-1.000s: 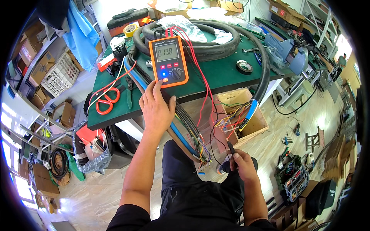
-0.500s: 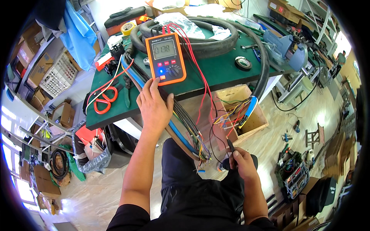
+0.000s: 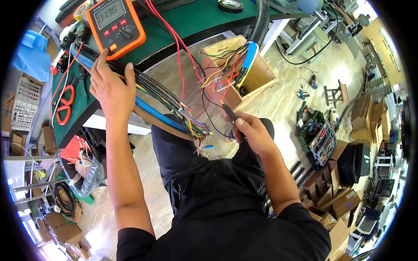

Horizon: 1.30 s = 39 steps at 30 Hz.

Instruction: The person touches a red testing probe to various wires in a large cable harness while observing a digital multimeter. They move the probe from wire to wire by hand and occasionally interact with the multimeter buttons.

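Observation:
My left hand reaches to the lower edge of an orange and dark grey meter. Its index fingertip rests at the orange button at the bottom, and the thumb stands apart. Beneath this hand runs a bundle of black wires with a thick blue cable, ending in stripped, coloured strands above my lap. My right hand pinches a black test clip, whose tip meets a thin red wire. That wire leads up to the fanned-out cores of a black cable with a blue-wrapped end.
Red test leads hang from the meter across the table's front edge. A wooden box stands below the cable end. Red-handled scissors lie on the green table. Black tape sits farther back. An open toolbox is at right.
My view has tilted, so the table and meter sit higher and farther left. The blue light on the meter has gone out. Both hands keep their places on the meter and test clip.

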Motion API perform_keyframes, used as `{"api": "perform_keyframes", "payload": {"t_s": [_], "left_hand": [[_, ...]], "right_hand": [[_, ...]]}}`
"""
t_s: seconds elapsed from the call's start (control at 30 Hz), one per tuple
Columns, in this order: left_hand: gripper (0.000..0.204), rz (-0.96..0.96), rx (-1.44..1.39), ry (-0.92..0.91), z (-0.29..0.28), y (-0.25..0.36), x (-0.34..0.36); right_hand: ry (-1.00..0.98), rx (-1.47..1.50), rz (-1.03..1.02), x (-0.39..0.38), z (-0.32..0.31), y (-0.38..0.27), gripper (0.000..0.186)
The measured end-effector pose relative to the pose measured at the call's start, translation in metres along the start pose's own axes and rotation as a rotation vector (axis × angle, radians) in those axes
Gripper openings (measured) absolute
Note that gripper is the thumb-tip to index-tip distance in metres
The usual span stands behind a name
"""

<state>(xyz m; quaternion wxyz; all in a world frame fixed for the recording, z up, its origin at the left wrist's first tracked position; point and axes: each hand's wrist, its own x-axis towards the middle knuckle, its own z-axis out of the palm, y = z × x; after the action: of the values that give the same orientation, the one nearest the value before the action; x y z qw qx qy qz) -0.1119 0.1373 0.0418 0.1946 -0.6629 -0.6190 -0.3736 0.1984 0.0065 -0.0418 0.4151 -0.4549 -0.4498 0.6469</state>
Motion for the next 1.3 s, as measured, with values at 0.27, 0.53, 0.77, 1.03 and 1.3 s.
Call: {"api": "perform_keyframes", "payload": {"t_s": [0.27,0.53,0.77,1.03,1.3], "left_hand": [[0.063,-0.027,-0.039,-0.012,-0.0012,-0.0032,0.0031],[0.065,-0.047,-0.059,-0.031,-0.0075,0.001,0.0047],[0.064,-0.045,-0.063,-0.029,-0.009,0.0003,0.0034],[0.064,-0.038,-0.051,-0.024,-0.0092,0.0011,0.0031],[0.064,-0.035,-0.058,-0.027,-0.0098,0.0013,0.004]], "right_hand": [[0.031,-0.049,0.013,0.0059,0.0073,-0.0057,0.05],[0.01,-0.02,0.03,0.0022,0.0042,-0.0059,0.052],[0.024,0.004,0.028,0.0011,0.005,-0.0039,0.048],[0.003,0.019,0.021,-0.0009,0.0031,-0.0042,0.052],[0.006,0.019,0.02,0.0002,0.0026,-0.0041,0.053]]}}
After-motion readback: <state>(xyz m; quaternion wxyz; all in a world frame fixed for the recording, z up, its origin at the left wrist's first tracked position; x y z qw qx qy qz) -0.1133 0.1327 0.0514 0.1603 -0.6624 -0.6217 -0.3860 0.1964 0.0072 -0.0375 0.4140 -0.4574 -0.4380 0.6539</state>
